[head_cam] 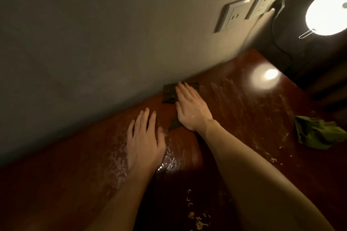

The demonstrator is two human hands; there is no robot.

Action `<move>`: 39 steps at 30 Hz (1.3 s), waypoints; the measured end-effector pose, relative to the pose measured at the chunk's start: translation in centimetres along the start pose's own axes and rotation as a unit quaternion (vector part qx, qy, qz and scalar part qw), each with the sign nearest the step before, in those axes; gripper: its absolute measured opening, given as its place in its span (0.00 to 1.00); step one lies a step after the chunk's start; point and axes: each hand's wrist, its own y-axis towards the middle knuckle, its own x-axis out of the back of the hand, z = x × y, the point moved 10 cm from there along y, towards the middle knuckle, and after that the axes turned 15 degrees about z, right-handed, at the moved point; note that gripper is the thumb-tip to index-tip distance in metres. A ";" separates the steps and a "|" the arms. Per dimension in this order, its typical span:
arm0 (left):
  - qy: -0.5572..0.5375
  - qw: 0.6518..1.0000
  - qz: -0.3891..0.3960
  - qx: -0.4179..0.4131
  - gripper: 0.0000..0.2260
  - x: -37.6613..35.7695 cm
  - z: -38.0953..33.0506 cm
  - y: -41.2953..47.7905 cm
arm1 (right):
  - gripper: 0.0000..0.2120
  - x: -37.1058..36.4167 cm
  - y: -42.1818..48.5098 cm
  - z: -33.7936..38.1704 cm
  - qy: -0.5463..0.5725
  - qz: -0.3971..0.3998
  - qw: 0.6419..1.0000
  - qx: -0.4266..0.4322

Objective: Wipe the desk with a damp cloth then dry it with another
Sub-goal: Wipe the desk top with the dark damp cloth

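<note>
The desk [244, 110] is your whole job here, a dark reddish wooden top running along the wall [93, 43], and from the wet streaks near your arms and toward the lamp's [326, 13] glare I judge you are in the damp pass, not the drying one. Work it in long overlapping strokes from the wall edge out toward you, so the crumbs [197, 219] lying near the front edge get carried off rather than pushed back against the wall. The dry cloth [317, 133], a crumpled green one, sits well apart on the right of the desk (leave it there until the surface has been fully covered). The damp cloth [170, 93] is dark and lies flat where desk meets wall, under your right hand [191, 107], whose fingers [183, 90] are spread and pressing flat on it rather than curled around it; keep that flat palm pressure so the cloth does not bunch. Your left hand [144, 140] rests open on the wet wood just beside it, holding nothing; lift it when the stroke comes through.
</note>
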 end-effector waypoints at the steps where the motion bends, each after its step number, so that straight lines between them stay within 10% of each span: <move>1: 0.001 1.000 0.004 0.001 0.27 0.0 0.0 0.0 | 0.30 0.4 0.0 -1.1 0.018 -0.009 0.999 -0.032; 13: -0.001 1.000 0.011 0.005 0.28 0.3 -0.3 0.0 | 0.28 -1.4 -6.3 -0.9 0.024 -0.001 1.000 -0.018; 24: -0.009 1.000 -0.001 0.004 0.27 0.8 -0.3 -0.1 | 0.28 -0.3 -6.5 -5.0 0.095 -0.080 0.972 -0.199; 39: -0.012 1.000 -0.007 -0.005 0.26 1.5 -0.5 -0.5 | 0.28 -2.3 -10.2 -4.2 0.070 -0.066 0.985 -0.142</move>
